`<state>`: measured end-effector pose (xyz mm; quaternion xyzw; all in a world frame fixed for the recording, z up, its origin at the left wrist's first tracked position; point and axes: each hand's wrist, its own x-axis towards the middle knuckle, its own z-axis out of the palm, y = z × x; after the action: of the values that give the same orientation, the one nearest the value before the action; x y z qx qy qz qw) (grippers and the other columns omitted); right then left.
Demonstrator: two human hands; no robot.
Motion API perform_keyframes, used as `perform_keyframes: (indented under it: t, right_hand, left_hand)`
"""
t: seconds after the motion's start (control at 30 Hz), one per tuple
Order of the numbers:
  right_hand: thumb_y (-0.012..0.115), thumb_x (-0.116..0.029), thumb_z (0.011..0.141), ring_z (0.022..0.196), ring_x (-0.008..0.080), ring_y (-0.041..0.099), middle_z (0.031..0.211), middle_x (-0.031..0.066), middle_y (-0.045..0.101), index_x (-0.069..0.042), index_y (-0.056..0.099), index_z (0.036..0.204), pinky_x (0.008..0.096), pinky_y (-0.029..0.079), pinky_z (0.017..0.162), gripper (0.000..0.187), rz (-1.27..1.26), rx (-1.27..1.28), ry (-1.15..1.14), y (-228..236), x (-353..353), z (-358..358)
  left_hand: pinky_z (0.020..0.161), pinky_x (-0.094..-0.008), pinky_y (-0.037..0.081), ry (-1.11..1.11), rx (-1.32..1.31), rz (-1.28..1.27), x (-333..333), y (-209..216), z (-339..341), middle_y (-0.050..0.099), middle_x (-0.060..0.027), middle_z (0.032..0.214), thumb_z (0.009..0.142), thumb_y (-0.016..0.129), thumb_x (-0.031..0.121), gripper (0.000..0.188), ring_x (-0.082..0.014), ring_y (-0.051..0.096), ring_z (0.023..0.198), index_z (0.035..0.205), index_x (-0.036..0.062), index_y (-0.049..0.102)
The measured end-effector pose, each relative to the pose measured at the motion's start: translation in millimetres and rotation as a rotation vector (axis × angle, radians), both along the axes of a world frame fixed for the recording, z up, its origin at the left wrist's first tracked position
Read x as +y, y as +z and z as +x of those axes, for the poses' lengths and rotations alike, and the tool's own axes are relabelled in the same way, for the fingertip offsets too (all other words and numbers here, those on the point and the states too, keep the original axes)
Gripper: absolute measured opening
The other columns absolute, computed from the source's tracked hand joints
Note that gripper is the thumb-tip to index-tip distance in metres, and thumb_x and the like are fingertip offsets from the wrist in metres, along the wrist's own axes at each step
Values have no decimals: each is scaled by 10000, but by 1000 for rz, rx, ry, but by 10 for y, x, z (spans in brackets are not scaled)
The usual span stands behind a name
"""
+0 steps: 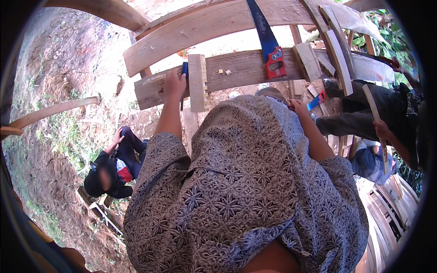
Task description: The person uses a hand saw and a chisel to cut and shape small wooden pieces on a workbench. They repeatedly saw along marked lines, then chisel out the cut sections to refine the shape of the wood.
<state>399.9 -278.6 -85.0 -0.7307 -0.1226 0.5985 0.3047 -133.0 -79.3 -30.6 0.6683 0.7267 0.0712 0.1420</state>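
Beside one notched block (197,82), left hand (174,85) holds perhaps one chisel (185,68).

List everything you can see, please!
bench planks: at least 2, brown, top
upper saw: 1, blue and red, on planks
lower saw: 1, blue and red, below planks
notched block: 1, brown, across near plank
wood chips: 2, pale, right of the block
wood pieces: many, brown, right side
blue-handled tool: 1, blue, beside the block
curved board: 1, brown, far left
stick: 1, brown, right, in someone's hand
other people: at least 3, dark and blue, both sides
leaves: many, green, upper right
ground: 1 stretch, brown, left
patterned shirt: 1, grey, on the wearer
left grip: 1, bare, on the blue-handled tool
right grip: 1, bare, by the shirt; contents unclear
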Motion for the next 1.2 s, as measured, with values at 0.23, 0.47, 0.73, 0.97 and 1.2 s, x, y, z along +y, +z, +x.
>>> perform_keyframes:
  t: [0.23, 0.47, 0.73, 0.97, 1.2]
  right_hand:
    - [620, -328, 1025, 722, 93, 604, 881, 31, 692, -68, 717, 1180, 244, 491, 646, 317, -48, -114, 143, -40, 82, -5]
    - [618, -326, 1019, 722, 109, 614, 868, 43, 697, -55, 731, 1160, 264, 496, 666, 325, -89, -63, 58, -143, 25, 50]
    - [640, -352, 993, 716, 117, 606, 812, 27, 664, -57, 769, 1108, 278, 473, 650, 342, -94, -190, 155, -309, 114, -5]
    - [667, -370, 965, 685, 122, 595, 782, 29, 649, -66, 779, 1084, 300, 469, 633, 345, -136, -180, 103, -266, 105, -141]
    - [657, -360, 966, 795, 147, 641, 897, 60, 712, -67, 780, 1125, 308, 502, 722, 356, -221, -200, 63, -548, -180, -99]
  left_hand:
    - [936, -509, 512, 57, -89, -43, 88, 28, 35, 641, -251, 1162, 950, 666, 239, 377, -426, 633, 1075, 1216, -24, 614]
    - [822, -481, 515, 105, -472, 320, 0, 723, -64, 563, -209, 1016, 892, 543, 76, 319, -380, 613, 892, 1183, -30, 469]
    - [935, -368, 544, 58, -1169, 158, -199, 1166, 384, 499, -86, 1135, 1000, 525, -25, 284, -209, 663, 1084, 1214, 64, 361]
    - [1028, -356, 509, -109, -1104, 127, -99, 1182, 610, 533, -90, 1166, 1036, 553, 12, 251, -230, 649, 1172, 1220, 61, 390]
    - [1078, -374, 489, -76, -1137, 31, -17, 1227, 604, 579, -112, 1180, 993, 582, -32, 248, -235, 635, 1211, 1182, 56, 449]
